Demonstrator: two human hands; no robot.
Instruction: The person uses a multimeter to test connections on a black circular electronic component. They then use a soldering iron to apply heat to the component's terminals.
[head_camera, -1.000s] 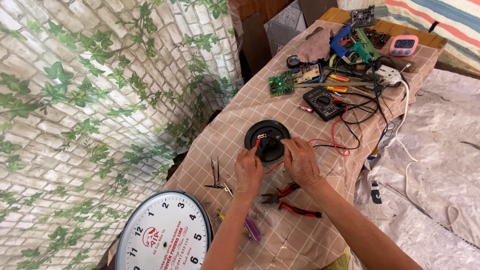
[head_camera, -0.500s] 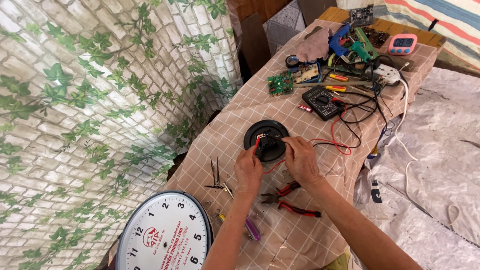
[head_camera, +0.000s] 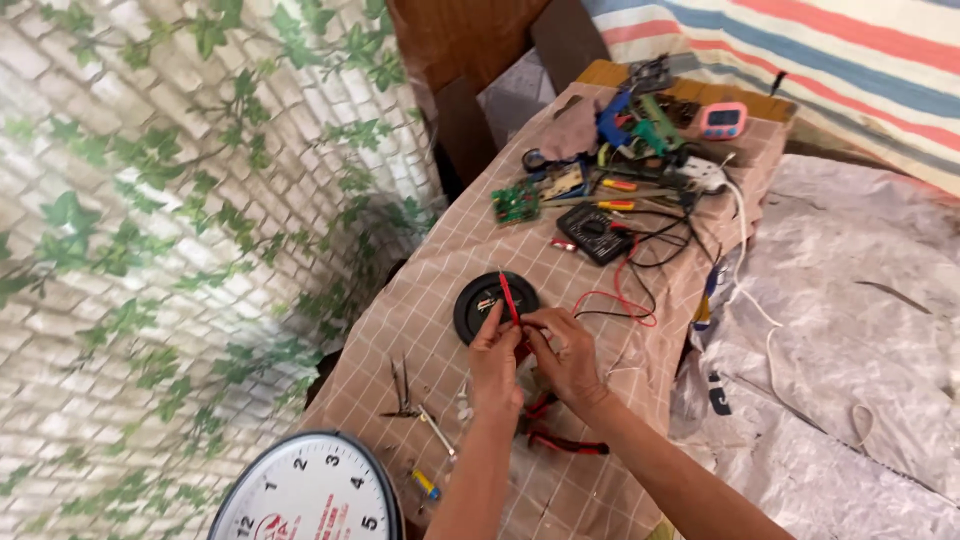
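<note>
Nearest the camera, one white round clock face (head_camera: 305, 495) with black numerals lies at the table's (head_camera: 430, 290) bottom edge. Just beyond it sit one small yellow-and-blue piece (head_camera: 426, 484) and one pair of thin metal tweezers (head_camera: 402, 385), then one pair of red-handled pliers (head_camera: 560, 435) partly hidden under the forearms.

The two hands meet over the middle of the checked cloth. The left hand (head_camera: 495, 362) and the right hand (head_camera: 570, 355) are drawn close together, fingertips pinched around one slim red probe (head_camera: 508, 297), which slants up and away from them. Its tip lies over one round black disc (head_camera: 495, 305) that rests flat on the cloth, just ahead of the fingers. One red wire (head_camera: 615, 295) loops away to the right of the hands, alongside black leads.

Farther on lies one black meter (head_camera: 595, 233), and to its left one green circuit board (head_camera: 516, 203). Past these is a tangle of tools too crowded to count, with one white plug block (head_camera: 700, 173) among them and one pink timer (head_camera: 723, 120) near the far corner. One striped cloth (head_camera: 800, 50) hangs behind the table.
</note>
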